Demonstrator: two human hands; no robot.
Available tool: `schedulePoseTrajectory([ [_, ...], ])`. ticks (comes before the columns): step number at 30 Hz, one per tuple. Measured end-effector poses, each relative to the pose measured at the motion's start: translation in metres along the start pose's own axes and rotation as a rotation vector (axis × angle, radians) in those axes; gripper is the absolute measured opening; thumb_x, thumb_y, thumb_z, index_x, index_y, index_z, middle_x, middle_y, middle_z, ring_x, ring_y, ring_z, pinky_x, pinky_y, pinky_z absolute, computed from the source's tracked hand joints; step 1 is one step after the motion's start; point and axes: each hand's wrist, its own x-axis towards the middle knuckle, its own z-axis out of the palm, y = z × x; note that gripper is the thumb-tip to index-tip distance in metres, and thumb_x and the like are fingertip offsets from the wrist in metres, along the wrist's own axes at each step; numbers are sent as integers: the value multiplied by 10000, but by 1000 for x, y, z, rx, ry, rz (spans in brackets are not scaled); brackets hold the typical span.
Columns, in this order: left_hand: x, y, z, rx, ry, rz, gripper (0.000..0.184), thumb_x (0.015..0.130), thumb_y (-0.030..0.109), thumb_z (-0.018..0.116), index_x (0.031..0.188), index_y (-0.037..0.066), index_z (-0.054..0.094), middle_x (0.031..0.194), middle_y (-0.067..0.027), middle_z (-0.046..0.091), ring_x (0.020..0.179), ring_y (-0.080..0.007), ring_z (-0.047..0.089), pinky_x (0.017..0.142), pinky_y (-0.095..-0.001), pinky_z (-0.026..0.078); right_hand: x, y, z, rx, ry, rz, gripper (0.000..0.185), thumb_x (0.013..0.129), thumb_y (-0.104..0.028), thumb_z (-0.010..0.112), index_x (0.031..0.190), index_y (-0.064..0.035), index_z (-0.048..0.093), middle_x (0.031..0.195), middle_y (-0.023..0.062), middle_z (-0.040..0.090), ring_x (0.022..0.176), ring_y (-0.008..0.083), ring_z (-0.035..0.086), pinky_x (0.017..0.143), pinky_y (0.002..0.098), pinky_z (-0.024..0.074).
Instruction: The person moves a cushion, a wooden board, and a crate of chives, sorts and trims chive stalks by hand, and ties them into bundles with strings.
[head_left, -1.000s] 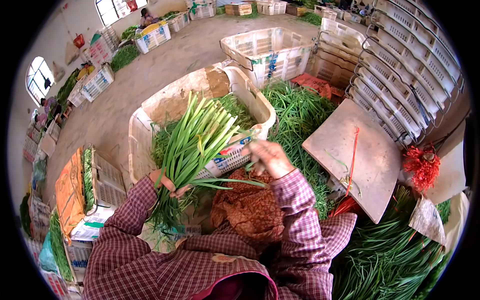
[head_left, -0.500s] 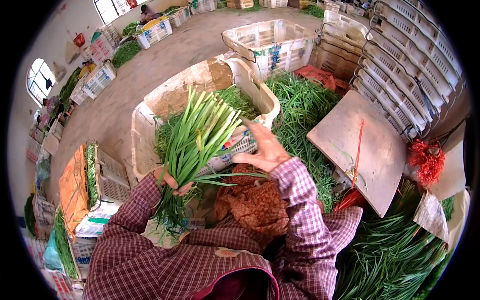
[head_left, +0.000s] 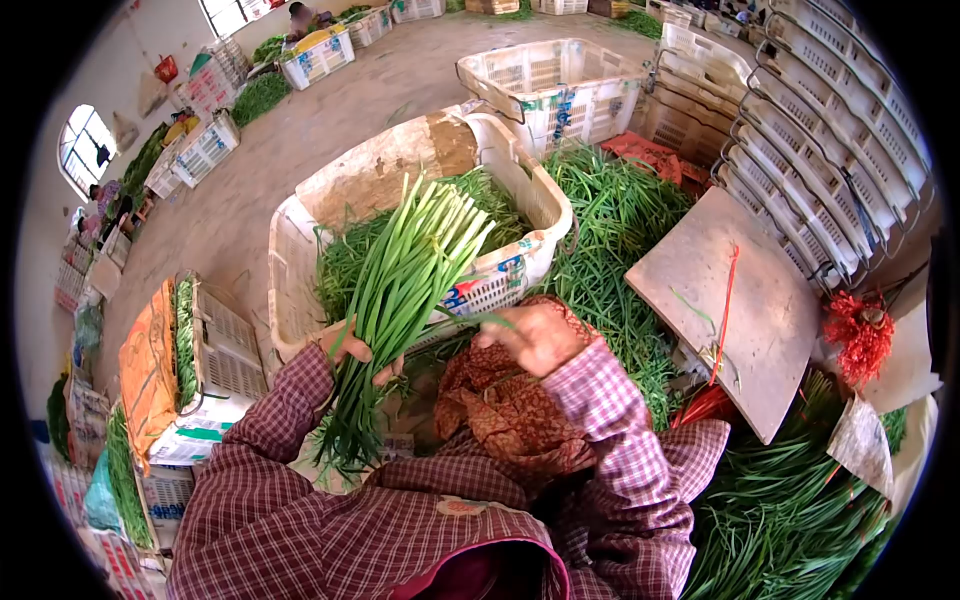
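In my left hand [head_left: 347,346] is a thick bunch of garlic chives [head_left: 415,255], its pale cut ends fanned up and its leaf tips hanging down. Fingers wrap around the lower part of the bunch. My right hand [head_left: 545,338], a little blurred, is closed to the right of the bunch on a single green leaf [head_left: 470,318] that stretches out sideways. Behind the bunch stands a white plastic crate [head_left: 290,265] with loose greens [head_left: 350,258] inside. A brown-red patterned cloth [head_left: 510,405] lies below my right hand.
A heap of greens [head_left: 610,220] lies right of the crate. A board [head_left: 735,300] with red ties [head_left: 722,310] rests beside stacked crates [head_left: 820,140]. Long chives [head_left: 790,510] lie at lower right. Another crate [head_left: 200,350] stands at left; a person [head_left: 303,20] sits far back.
My right hand has come down from beside the cut ends and closed on a leaf sticking out of the bunch. The bunch stays in my left hand. The view has shifted slightly.
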Motion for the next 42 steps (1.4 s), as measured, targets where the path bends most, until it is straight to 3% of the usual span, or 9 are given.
schedulePoseTrajectory([
  [4, -14, -10, -19, -22, 20, 1, 318, 746, 177, 698, 967, -45, 643, 772, -146, 639, 521, -223, 561, 471, -392, 461, -34, 12, -83, 48, 249, 278, 206, 940, -167, 524, 937, -47, 692, 879, 113, 696, 576, 148, 591, 507, 289, 505],
  [7, -19, -11, -17, -42, 121, 2, 281, 724, 134, 696, 956, -19, 651, 781, -144, 642, 524, -220, 562, 473, -393, 454, -47, 40, -104, -107, 513, 145, 309, 950, -331, 516, 904, -85, 698, 548, 34, 592, 405, 128, 485, 394, 276, 418],
  [11, -13, -9, -9, 55, 216, -49, 386, 696, 106, 750, 1047, 0, 628, 826, -164, 652, 595, -230, 597, 508, -393, 490, -41, 47, -60, -660, 59, 454, 559, 835, -584, 560, 1068, -81, 628, 596, 74, 604, 478, 201, 601, 455, 367, 518],
  [13, -4, -3, 8, 101, 286, -64, 442, 702, 107, 769, 1099, 5, 604, 848, -164, 657, 657, -236, 623, 521, -372, 510, -34, 32, -39, -878, 371, 35, 549, 792, -558, 627, 1036, -66, 631, 692, 94, 649, 546, 234, 642, 497, 362, 541],
  [17, 8, 13, 41, 310, 398, -6, 532, 710, 56, 769, 1194, 18, 551, 862, -160, 660, 689, -237, 642, 516, -362, 525, 9, -24, -26, -313, 484, 219, 425, 785, -414, 695, 1003, -59, 612, 898, 117, 675, 692, 294, 667, 599, 398, 543],
  [22, 8, -10, 19, 315, 426, -149, 935, 634, 49, 838, 1422, 115, 339, 1312, -65, 504, 1173, -205, 486, 968, -400, 422, 28, -25, -5, -357, 604, 75, 248, 816, -299, 679, 889, -67, 630, 776, 92, 676, 671, 273, 661, 597, 371, 527],
  [26, 1, -18, 9, 209, 469, -135, 918, 633, 68, 845, 1411, 111, 360, 1294, -73, 521, 1146, -204, 508, 966, -396, 423, 15, -2, -24, -585, 734, 97, 120, 862, -190, 634, 784, -100, 649, 723, 55, 677, 528, 158, 627, 451, 313, 529],
  [33, -2, -9, 16, 373, 524, -80, 737, 683, 2, 778, 1329, 40, 425, 1119, -82, 606, 996, -189, 590, 829, -335, 491, -37, 40, -64, -856, 543, 519, 212, 806, -268, 678, 995, -174, 655, 849, 70, 644, 760, 245, 650, 622, 381, 541],
  [42, 17, -2, 47, 433, 474, -78, 877, 654, 95, 813, 1405, 56, 363, 1313, -87, 510, 1204, -205, 470, 1046, -368, 342, 26, -21, -16, -203, 686, -17, 140, 818, -165, 674, 913, -63, 683, 847, 126, 701, 664, 219, 684, 551, 311, 550],
])
